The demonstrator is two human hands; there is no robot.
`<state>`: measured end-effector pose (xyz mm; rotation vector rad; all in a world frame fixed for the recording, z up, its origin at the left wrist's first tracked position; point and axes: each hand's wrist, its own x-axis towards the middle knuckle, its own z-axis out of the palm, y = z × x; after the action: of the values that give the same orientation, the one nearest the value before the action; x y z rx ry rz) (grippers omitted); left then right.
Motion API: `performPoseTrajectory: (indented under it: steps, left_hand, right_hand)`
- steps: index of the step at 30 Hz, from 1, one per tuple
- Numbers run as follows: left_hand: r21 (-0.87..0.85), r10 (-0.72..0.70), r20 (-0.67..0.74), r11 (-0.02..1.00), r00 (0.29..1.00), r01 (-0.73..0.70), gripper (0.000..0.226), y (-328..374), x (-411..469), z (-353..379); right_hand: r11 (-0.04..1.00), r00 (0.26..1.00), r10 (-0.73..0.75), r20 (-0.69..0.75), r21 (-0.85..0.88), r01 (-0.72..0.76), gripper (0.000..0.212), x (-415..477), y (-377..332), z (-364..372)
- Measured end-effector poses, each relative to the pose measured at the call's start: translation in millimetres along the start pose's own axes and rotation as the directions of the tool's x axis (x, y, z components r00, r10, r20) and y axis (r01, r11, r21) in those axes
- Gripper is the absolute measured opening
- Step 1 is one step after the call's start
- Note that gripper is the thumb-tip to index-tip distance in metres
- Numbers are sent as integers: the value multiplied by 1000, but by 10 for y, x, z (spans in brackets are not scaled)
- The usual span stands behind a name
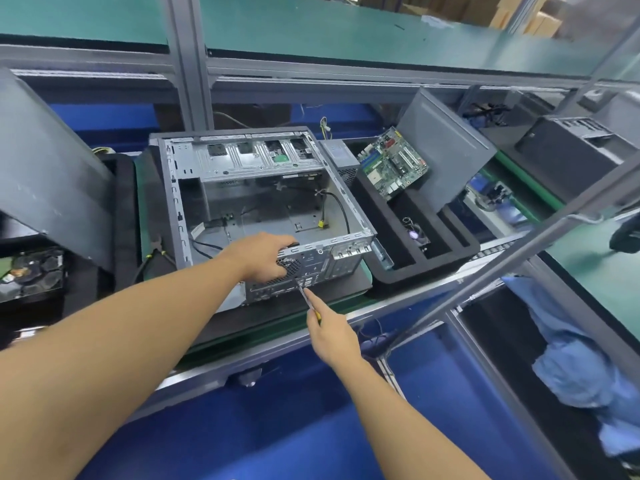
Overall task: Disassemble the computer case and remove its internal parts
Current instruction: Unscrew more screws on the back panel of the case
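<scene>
The open grey computer case [194, 188] lies on its side on the conveyor, its inside nearly bare apart from a few black cables [341, 206]. My left hand [258, 256] grips the top edge of the case's rear panel [311, 268], over the round fan grille. My right hand [330, 336] holds a screwdriver [306, 297] with a yellow and black handle. Its tip touches the rear panel just below my left hand. A green motherboard [393, 164] leans in the black foam tray [460, 249] to the right of the case.
A grey side panel [446, 147] leans at the tray's right and another grey panel [52, 174] stands at far left. A power supply [341, 155] sits behind the case. Metal frame bars [519, 244] cross on the right. Blue cloth [575, 358] hangs at lower right.
</scene>
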<state>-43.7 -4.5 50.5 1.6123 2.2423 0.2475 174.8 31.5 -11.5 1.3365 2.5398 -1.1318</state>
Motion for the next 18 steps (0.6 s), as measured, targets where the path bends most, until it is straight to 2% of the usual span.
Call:
performPoseTrajectory:
  steps: [18]
  left_hand:
    - [-22, 25, -20, 999, 999, -26, 58, -31, 14, 24]
  right_hand:
    - [998, 997, 55, -57, 22, -54, 48, 11, 50, -14]
